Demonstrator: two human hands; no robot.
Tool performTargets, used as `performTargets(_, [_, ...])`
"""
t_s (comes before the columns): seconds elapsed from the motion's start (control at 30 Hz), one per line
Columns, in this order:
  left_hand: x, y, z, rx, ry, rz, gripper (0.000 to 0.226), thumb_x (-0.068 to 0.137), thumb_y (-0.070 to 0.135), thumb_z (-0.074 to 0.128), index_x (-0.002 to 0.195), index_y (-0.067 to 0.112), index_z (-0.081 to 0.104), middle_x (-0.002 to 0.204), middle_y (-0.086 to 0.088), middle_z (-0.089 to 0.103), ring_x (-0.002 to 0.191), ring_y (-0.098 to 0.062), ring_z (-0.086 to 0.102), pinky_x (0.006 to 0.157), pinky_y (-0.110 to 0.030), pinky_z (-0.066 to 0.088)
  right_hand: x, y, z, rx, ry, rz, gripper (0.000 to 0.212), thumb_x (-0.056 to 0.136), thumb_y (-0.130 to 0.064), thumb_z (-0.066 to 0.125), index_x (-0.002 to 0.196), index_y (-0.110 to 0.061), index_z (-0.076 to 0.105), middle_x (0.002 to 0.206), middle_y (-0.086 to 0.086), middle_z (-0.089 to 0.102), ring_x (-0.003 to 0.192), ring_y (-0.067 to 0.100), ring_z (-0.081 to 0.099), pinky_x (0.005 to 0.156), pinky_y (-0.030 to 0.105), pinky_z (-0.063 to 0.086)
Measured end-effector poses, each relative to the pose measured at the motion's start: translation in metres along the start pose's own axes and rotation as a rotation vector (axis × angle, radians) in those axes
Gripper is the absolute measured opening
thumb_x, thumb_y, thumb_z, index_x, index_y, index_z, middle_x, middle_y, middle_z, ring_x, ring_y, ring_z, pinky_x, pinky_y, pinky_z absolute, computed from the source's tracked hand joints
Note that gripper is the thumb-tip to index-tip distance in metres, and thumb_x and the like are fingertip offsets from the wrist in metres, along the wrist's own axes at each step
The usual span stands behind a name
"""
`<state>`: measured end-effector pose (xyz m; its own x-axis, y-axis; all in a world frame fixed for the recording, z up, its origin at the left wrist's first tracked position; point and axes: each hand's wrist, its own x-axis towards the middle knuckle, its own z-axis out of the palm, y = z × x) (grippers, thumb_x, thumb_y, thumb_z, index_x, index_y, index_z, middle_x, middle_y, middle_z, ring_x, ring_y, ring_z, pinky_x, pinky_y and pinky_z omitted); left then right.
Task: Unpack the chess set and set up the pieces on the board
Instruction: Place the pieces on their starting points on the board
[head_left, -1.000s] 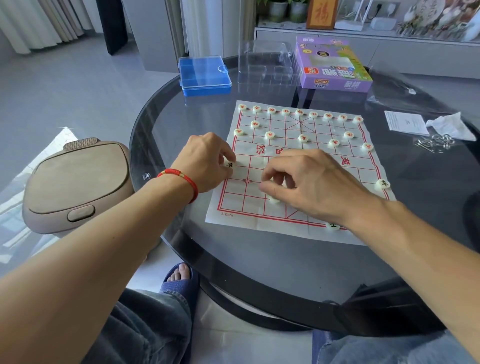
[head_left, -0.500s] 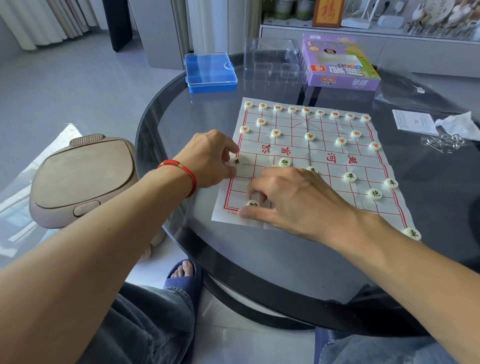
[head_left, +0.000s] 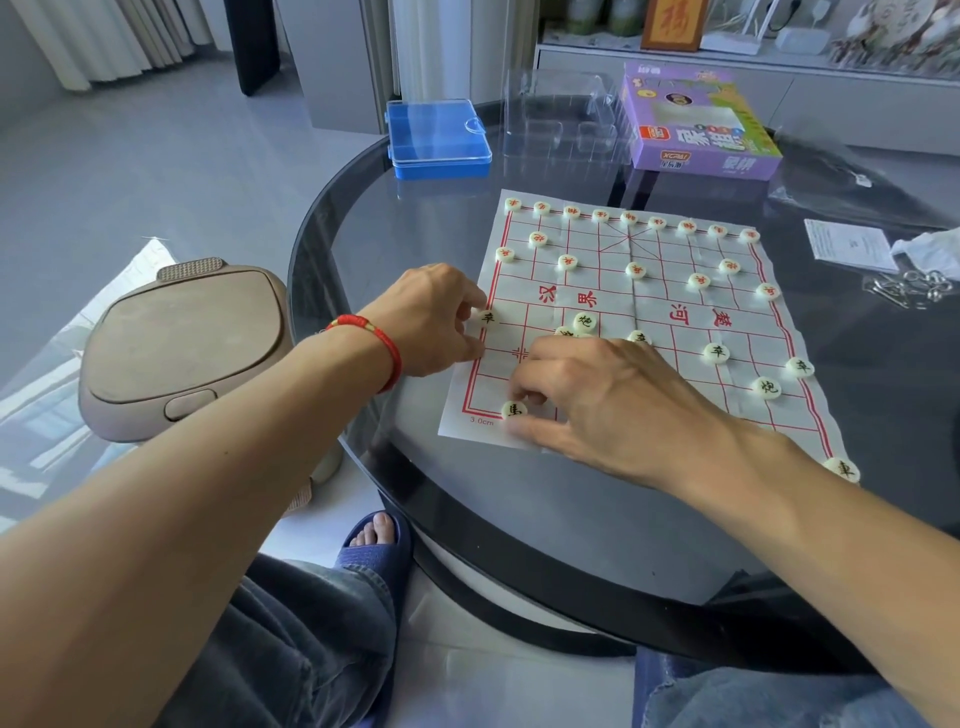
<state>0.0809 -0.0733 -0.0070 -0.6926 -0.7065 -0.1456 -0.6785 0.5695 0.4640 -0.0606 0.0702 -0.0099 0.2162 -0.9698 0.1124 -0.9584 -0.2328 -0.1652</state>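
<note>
A white paper chess board (head_left: 660, 312) with red lines lies on the round glass table. Red-lettered round pieces (head_left: 628, 218) fill its far rows. Black-lettered pieces stand on the near half, among them a cannon (head_left: 585, 321) and a soldier (head_left: 717, 353). My left hand (head_left: 431, 317) pinches a black piece (head_left: 487, 317) at the board's left edge. My right hand (head_left: 608, 405) pinches another black piece (head_left: 514, 410) at the near left corner and hides part of the near rows. One black piece (head_left: 842, 469) sits at the near right corner.
A blue plastic case (head_left: 439, 137), a clear tray (head_left: 561, 124) and the purple game box (head_left: 698, 127) stand behind the board. Paper (head_left: 849, 244), a white wrapper and metal rings (head_left: 909, 288) lie at the right. A beige stool (head_left: 182, 338) stands left of the table (head_left: 374, 223).
My right hand has come from the middle of the near half toward the near left corner, bringing a black piece there. My left hand has stayed at the left edge with its piece.
</note>
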Motion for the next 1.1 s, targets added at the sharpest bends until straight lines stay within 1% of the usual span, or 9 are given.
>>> performTargets(0.07, [0.0,0.001,0.0,0.0,-0.002,-0.001,0.059,0.088,0.029,0.073,0.142,0.013,0.054,0.129,-0.002,0.064,0.101,-0.021,0.065,0.08,-0.02,0.05,0.0,-0.001,0.0,-0.011,-0.001,-0.007,0.036,0.097,-0.053,0.057,0.116,-0.025,0.068,0.109,-0.01,0.062,0.093,0.013,0.061,0.071,0.025,0.046])
performTargets(0.27, [-0.001,0.001,0.0,-0.003,-0.009,-0.005,0.06,0.087,0.029,0.073,0.142,0.014,0.054,0.13,-0.001,0.063,0.102,-0.022,0.065,0.086,-0.025,0.053,-0.002,-0.002,-0.006,-0.044,0.003,-0.026,0.044,0.092,-0.061,0.057,0.112,-0.025,0.074,0.107,-0.008,0.067,0.093,0.015,0.065,0.079,0.034,0.057])
performTargets(0.4, [-0.001,0.001,0.0,-0.011,-0.015,-0.004,0.061,0.088,0.027,0.072,0.144,0.015,0.052,0.131,-0.003,0.062,0.105,-0.023,0.065,0.092,-0.03,0.054,0.003,0.029,-0.018,0.018,0.179,0.135,0.023,0.096,-0.04,0.063,0.101,-0.024,0.078,0.096,-0.007,0.072,0.087,0.016,0.065,0.079,0.043,0.059])
performTargets(0.47, [-0.002,0.001,0.0,-0.014,-0.013,0.004,0.06,0.088,0.025,0.072,0.144,0.016,0.052,0.129,-0.003,0.062,0.102,-0.021,0.063,0.093,-0.032,0.054,0.003,0.049,-0.02,0.031,0.233,0.244,0.016,0.097,-0.032,0.065,0.102,-0.023,0.078,0.096,-0.006,0.072,0.087,0.015,0.062,0.082,0.043,0.057])
performTargets(0.67, [-0.003,0.001,-0.002,-0.022,-0.007,0.0,0.056,0.089,0.025,0.072,0.141,0.019,0.053,0.126,-0.003,0.062,0.096,-0.018,0.059,0.094,-0.035,0.054,0.013,0.061,-0.007,0.002,0.126,0.295,0.019,0.098,-0.036,0.066,0.111,-0.026,0.075,0.103,-0.007,0.067,0.089,0.014,0.054,0.081,0.038,0.05])
performTargets(0.83, [-0.003,0.001,-0.001,-0.019,-0.002,0.001,0.057,0.088,0.023,0.073,0.141,0.02,0.053,0.128,-0.003,0.062,0.098,-0.018,0.06,0.094,-0.035,0.054,0.021,0.074,-0.014,-0.021,0.2,0.367,0.016,0.097,-0.029,0.068,0.11,-0.025,0.076,0.11,-0.002,0.072,0.099,0.022,0.062,0.088,0.046,0.054])
performTargets(0.9, [-0.003,0.001,-0.001,-0.018,-0.002,-0.001,0.058,0.087,0.023,0.074,0.141,0.02,0.053,0.128,-0.004,0.062,0.1,-0.019,0.061,0.094,-0.035,0.055,0.022,0.079,-0.016,-0.016,0.147,0.385,0.018,0.097,-0.029,0.069,0.113,-0.028,0.075,0.111,-0.002,0.07,0.102,0.022,0.06,0.089,0.044,0.052])
performTargets(1.0, [-0.003,0.003,-0.001,-0.027,-0.012,-0.014,0.059,0.087,0.023,0.074,0.141,0.02,0.053,0.128,-0.004,0.061,0.102,-0.022,0.063,0.094,-0.036,0.054,0.023,0.082,-0.015,0.0,0.032,0.353,0.024,0.095,-0.03,0.071,0.119,-0.032,0.072,0.109,-0.008,0.065,0.093,0.014,0.053,0.086,0.038,0.048])
performTargets(1.1, [-0.003,0.004,-0.003,-0.042,-0.012,-0.026,0.059,0.088,0.022,0.073,0.143,0.021,0.051,0.131,-0.005,0.06,0.097,-0.019,0.06,0.094,-0.037,0.054,0.025,0.08,-0.013,0.005,-0.007,0.316,0.025,0.094,-0.029,0.072,0.12,-0.033,0.073,0.11,-0.007,0.066,0.093,0.011,0.051,0.081,0.032,0.042])
